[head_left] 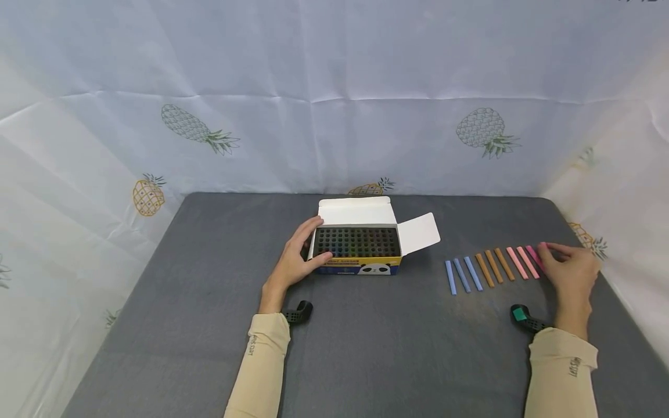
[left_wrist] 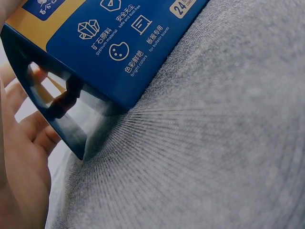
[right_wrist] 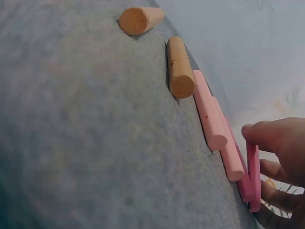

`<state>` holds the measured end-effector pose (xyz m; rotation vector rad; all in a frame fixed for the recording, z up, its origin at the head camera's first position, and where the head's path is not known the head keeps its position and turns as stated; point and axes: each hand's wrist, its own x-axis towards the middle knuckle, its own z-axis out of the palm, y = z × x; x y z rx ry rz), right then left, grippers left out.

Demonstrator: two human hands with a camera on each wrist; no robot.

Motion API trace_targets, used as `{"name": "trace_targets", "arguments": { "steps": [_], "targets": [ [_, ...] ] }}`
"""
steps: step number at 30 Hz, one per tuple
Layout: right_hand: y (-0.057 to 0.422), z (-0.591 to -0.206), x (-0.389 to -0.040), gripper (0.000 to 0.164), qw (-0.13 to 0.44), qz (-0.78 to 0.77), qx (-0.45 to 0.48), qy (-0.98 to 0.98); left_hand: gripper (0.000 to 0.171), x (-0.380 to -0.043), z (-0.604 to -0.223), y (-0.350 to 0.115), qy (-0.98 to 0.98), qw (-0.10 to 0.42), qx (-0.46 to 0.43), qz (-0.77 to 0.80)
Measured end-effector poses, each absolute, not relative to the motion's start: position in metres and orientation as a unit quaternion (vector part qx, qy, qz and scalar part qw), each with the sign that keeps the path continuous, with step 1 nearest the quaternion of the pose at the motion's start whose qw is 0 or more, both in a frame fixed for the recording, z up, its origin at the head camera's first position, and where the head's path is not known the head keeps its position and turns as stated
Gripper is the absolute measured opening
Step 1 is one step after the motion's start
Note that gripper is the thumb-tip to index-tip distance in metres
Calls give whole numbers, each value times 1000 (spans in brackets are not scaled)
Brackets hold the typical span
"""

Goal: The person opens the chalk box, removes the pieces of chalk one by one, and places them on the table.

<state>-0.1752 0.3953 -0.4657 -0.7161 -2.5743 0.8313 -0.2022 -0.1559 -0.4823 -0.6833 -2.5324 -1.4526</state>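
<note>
My left hand (head_left: 291, 264) grips the left end of an open chalk box (head_left: 373, 270), thumb along the front edge and fingers at the back. Dark holes fill the box top; its lid and right flap are folded out. In the left wrist view, a cutout shows in the end of the blue box (left_wrist: 109, 57). At the right end of a chalk row, my right hand (head_left: 572, 270) pinches a deep pink chalk stick (right_wrist: 254, 179) between thumb and fingers. Beside it lies another deep pink stick (head_left: 534, 256), and left of that two light pink sticks (head_left: 517, 263).
Further left in the row lie three orange-brown chalk sticks (head_left: 484, 270) and three blue ones (head_left: 462, 275). The dark grey table (head_left: 397, 348) meets a hanging pineapple-print cloth (head_left: 334, 145) at its back and sides.
</note>
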Motion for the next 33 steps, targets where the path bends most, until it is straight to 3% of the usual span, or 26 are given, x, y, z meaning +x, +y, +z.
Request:
{"name": "trace_targets", "arguments": {
  "steps": [10,26,33],
  "targets": [
    [397,-472,-174,49,120,322,-297,-891,79,-201,-483,-154,-842,69,-228,-484],
    [394,-472,-175,52,104,347,-329,-872,76,-201,-484,-154,-846,67,-226,-477],
    [393,-473,-181,48,135,333,-302,-883,76,-201,-481,-156,-847,65,-221,-479]
  ]
}}
